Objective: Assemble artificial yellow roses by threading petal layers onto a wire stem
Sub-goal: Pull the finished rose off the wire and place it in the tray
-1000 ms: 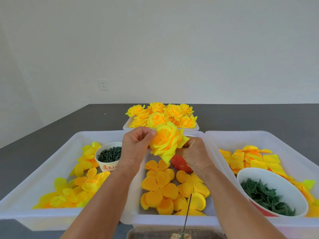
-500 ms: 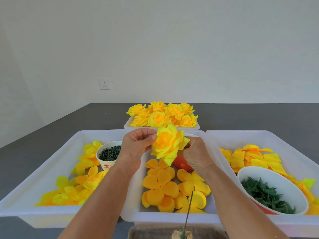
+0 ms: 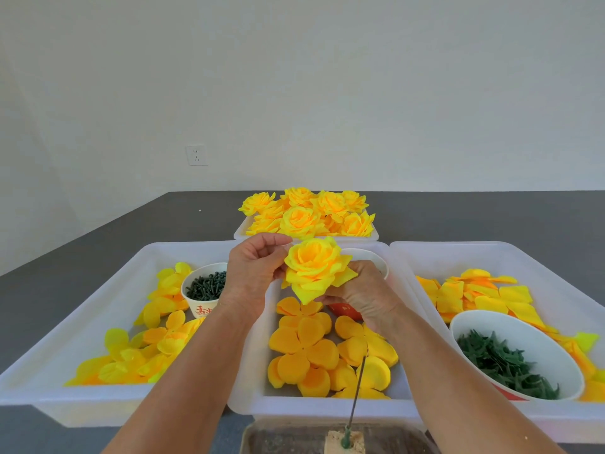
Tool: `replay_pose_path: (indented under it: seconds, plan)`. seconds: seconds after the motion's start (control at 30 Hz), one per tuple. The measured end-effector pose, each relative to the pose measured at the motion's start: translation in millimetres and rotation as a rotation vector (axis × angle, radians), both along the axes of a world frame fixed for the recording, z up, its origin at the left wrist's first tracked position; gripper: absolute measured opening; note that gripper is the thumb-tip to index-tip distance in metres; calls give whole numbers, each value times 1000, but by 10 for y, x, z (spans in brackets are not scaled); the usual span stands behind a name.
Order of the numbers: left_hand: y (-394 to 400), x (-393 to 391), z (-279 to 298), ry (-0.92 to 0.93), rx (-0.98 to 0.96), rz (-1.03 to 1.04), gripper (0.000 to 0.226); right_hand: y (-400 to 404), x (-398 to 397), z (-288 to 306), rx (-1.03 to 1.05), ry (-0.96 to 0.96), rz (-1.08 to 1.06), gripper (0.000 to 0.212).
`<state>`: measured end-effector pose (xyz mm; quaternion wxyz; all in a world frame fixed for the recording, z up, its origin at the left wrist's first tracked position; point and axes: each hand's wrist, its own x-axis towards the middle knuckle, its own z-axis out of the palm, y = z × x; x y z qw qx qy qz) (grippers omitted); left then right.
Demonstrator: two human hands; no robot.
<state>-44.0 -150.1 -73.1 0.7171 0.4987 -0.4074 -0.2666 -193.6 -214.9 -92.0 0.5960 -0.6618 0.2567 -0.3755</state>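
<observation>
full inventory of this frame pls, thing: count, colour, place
rose: one, yellow, held up between both hands
finished roses: a pile, yellow, far tray
trays: four, white, three near, one far
petal layers: many, orange-yellow, middle tray; more in left and right trays
cup: one, white, left tray, holds dark green pieces
bowl: one, white, right tray, holds green leaf parts
wire stem: one, dark, upright in a tan block, near edge
wall socket: one, white, back wall
left hand: grips the rose's left side
right hand: pinches the rose from below
</observation>
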Motion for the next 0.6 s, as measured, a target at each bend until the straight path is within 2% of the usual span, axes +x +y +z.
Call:
replay_pose_path:
  seconds: [0.17, 0.3, 0.5, 0.6]
  plan:
    - [7, -19, 8, -6, -16, 31, 15, -3, -5, -2, -3, 8, -3, 14]
    - [25, -26, 36, 35, -10, 45, 13, -1, -6, 28, 46, -91, -41, 17]
    - [47, -93, 70, 11, 4, 79, 25, -17, -14, 24, 5, -112, -138, 20]
    - [53, -89, 72, 0, 4, 95, 23, -55, -4, 32, 129, -203, -150, 15]
